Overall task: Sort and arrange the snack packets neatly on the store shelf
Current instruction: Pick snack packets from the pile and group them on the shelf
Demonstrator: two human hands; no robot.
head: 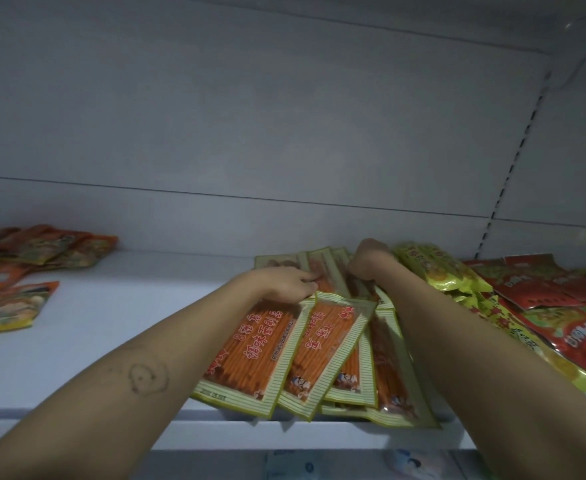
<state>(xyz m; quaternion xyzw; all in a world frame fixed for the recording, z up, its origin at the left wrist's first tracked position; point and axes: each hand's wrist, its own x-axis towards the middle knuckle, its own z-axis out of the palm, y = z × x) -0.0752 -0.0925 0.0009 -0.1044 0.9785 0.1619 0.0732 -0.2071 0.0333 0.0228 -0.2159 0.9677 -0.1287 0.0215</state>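
Several flat packets of orange snack sticks with green striped borders (pixel 322 355) lie fanned out on the white shelf (pixel 118 327), some overhanging its front edge. My left hand (pixel 286 284) rests on the far ends of the front packets, fingers curled over them. My right hand (pixel 367 261) is further back, fingers curled down onto the rear packets of the same kind (pixel 322 268); what it grips is hidden by the hand.
Yellow-green packets (pixel 436 268) and red packets (pixel 544 289) are heaped at the right of the shelf. Orange and yellow packets (pixel 42 251) lie at the left. A slotted upright (pixel 513 161) runs up the back wall at the right.
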